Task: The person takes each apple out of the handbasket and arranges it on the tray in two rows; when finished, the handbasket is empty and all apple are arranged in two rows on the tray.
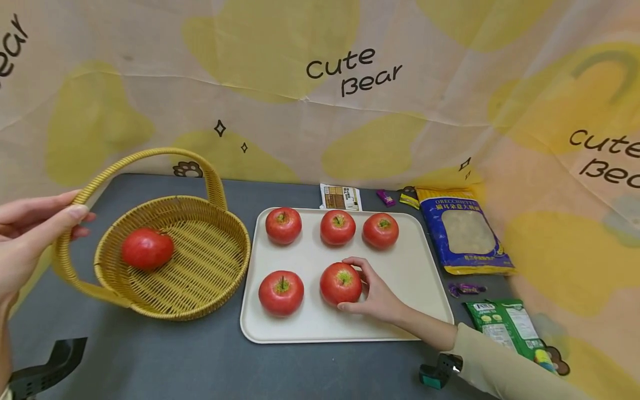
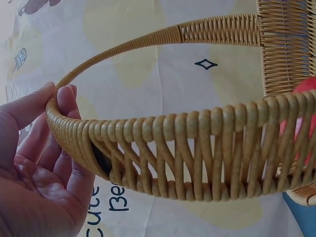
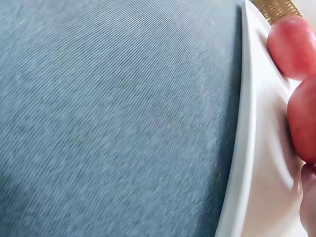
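My left hand [image 1: 42,233] pinches the arched handle of a yellow wicker basket [image 1: 210,297] between thumb and fingers, and the left wrist view shows that handle [image 2: 197,153] close up. Inside the basket lies one red apple [image 1: 147,248]. On a white tray [image 1: 415,278], my right hand [image 1: 375,294] curls its thumb and fingers round an apple [image 1: 341,282] in the front row. To the left of it sits another apple [image 1: 281,293]. Three more apples, one of them at the left [image 1: 283,225], form the tray's back row. The right wrist view catches only my thumb [image 3: 309,197] beside the gripped apple.
Right of the tray lie a blue pasta bag [image 1: 467,230], a purple-wrapped candy [image 1: 467,289] and a green snack bag [image 1: 507,328]. Behind it are a brown-and-white packet [image 1: 341,197] and two small wrapped sweets. A printed cloth [image 1: 280,128] hangs behind the grey table [image 1: 200,355].
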The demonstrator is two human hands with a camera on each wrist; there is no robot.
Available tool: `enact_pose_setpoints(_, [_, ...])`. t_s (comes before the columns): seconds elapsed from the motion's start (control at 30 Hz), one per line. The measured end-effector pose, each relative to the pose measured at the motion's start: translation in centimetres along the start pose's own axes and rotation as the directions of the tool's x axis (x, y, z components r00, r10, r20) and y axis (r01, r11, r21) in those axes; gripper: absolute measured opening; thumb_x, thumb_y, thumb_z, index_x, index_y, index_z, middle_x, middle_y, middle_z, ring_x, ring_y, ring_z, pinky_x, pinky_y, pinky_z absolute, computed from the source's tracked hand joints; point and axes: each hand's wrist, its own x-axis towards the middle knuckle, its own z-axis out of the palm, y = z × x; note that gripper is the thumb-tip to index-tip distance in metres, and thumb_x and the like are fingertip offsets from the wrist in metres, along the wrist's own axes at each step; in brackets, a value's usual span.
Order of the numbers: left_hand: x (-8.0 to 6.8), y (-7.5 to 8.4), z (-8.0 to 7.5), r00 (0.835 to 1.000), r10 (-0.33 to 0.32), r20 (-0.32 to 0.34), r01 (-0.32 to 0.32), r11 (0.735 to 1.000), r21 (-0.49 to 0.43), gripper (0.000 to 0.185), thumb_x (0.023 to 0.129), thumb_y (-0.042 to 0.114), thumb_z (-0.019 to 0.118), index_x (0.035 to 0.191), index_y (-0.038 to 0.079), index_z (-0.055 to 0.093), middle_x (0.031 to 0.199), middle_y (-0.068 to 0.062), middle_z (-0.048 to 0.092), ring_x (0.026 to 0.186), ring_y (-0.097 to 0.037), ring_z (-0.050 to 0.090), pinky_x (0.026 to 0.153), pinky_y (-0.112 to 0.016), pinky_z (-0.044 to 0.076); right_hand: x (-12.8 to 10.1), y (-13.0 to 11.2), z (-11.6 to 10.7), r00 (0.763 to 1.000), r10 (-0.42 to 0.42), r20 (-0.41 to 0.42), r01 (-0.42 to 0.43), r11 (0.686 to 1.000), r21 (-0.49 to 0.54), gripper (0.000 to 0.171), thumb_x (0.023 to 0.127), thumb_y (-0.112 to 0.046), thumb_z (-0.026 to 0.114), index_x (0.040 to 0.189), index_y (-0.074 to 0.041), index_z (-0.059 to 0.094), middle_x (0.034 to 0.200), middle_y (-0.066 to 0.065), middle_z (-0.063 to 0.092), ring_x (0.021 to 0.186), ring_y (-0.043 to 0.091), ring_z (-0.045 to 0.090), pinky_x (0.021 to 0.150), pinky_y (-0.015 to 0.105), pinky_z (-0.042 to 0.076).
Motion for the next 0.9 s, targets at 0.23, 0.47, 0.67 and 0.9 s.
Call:
enact_pose_setpoints(0.23, [0.0,0.0,-0.1,1.000,0.015,0.011,-0.015,1.000,0.006,0.031,0.084,-0.021,0.061,0.103,-0.001,0.073,0.082,-0.002,0.075,0.062,-0.007,0.070,0.056,-0.014,0.053,-0.4,0.1,-0.2,1.000,-0.015,0.016,0.015,1.000,-0.019,0.082,0.072,-0.019,0.087,0.137,-0.025,0.037,0.135,-0.005,0.047,0.126,0.020,0.046,0.096,0.035,0.049])
enact_pose_setpoints(0.47, [0.0,0.1,0.0,1.000,0.004,0.007,-0.004,1.000,-0.017,0.031,0.083,-0.023,0.060,0.102,-0.002,0.073,0.083,-0.003,0.075,0.065,-0.008,0.071,0.055,-0.015,0.053,-0.6,-0.2,-0.2,0.999,-0.003,0.042,0.004,1.000,-0.026,0.087,0.072,-0.009,0.085,0.142,-0.013,0.032,0.137,0.002,0.045,0.127,0.025,0.045,0.094,0.028,0.049])
enact_pose_setpoints(0.67, [-0.1,0.1,0.1,1.000,0.002,0.001,-0.002,1.000,-0.028,0.030,0.083,-0.023,0.059,0.100,-0.003,0.074,0.083,-0.003,0.075,0.065,-0.008,0.071,0.055,-0.015,0.053,-0.8,-0.4,-0.3,0.998,-0.018,0.057,0.021,0.998,-0.059,0.088,0.073,-0.011,0.085,0.143,-0.014,0.032,0.137,0.003,0.043,0.125,0.024,0.046,0.092,0.026,0.050])
enact_pose_setpoints(0.9, [0.0,0.1,0.1,1.000,-0.014,-0.008,0.014,0.999,-0.029,0.032,0.083,-0.024,0.059,0.100,-0.002,0.074,0.083,-0.003,0.075,0.063,-0.009,0.071,0.055,-0.015,0.053,-0.1,-1.2,-1.3,0.996,-0.082,0.033,0.086,0.982,-0.166,0.072,0.076,-0.028,0.084,0.136,-0.017,0.046,0.131,-0.001,0.050,0.120,0.018,0.049,0.096,0.041,0.049])
